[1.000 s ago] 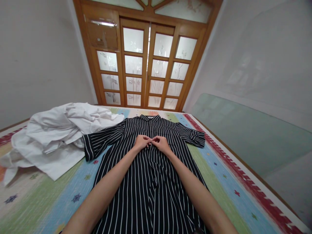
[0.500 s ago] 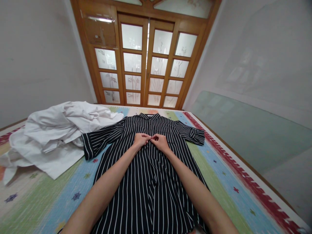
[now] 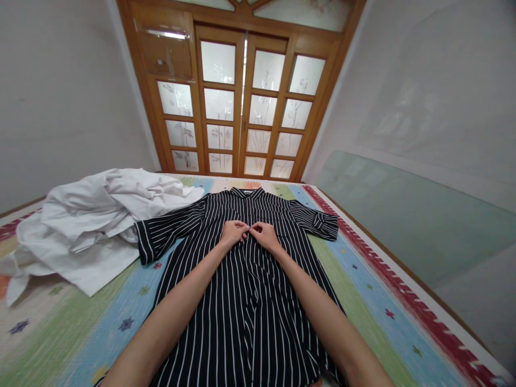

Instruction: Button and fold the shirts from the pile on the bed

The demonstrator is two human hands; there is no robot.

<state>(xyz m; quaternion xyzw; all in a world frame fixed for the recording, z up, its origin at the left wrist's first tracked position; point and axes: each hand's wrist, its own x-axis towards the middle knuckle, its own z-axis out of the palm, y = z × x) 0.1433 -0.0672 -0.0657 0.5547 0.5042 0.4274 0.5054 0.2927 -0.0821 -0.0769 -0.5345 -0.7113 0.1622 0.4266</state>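
A black shirt with white stripes (image 3: 237,285) lies spread front side up, its collar at the far end and its sleeves out to both sides. My left hand (image 3: 234,232) pinches the shirt's front placket at chest height. Right beside it, my right hand (image 3: 264,235) pinches the same strip of cloth, fingertips almost meeting those of the left. Whatever small part lies between the fingertips, such as a button, is too small and covered to make out.
White crumpled cloth (image 3: 97,209) is heaped at the left, touching the shirt's left sleeve. Beneath everything is a colourful striped bed cover (image 3: 363,279). Wooden glass-paned doors (image 3: 242,102) stand beyond the far edge, and a pale green panel (image 3: 395,209) lines the right wall.
Almost nothing differs. Both hands stay at the same spot on the placket, with only a slight shift of the fingers.
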